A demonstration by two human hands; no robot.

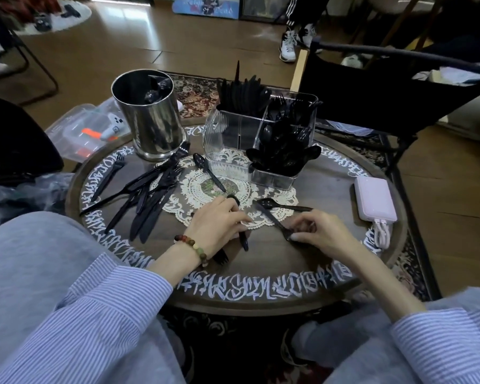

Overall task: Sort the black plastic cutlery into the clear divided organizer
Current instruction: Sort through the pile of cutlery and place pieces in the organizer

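Note:
The clear divided organizer (227, 139) stands at the table's back centre, with black knives upright in its rear compartment and black spoons filling its right front one. My left hand (216, 220) lies over a black spoon (243, 238) and a black fork (221, 257) on the table, fingers curled on the spoon's handle. My right hand (320, 231) pinches the end of a black fork (272, 218) lying flat. Another spoon (277, 205) lies between my hands and the organizer, and one spoon (208, 171) rests on the lace doily. A pile of black knives and forks (150, 195) is spread at the left.
A steel cylinder cup (150, 117) stands back left with a few pieces inside. A pink power bank (374, 199) with a white cable sits at the table's right edge. A clear plastic box (86, 131) lies behind the table at left. A black chair (385, 98) stands at back right.

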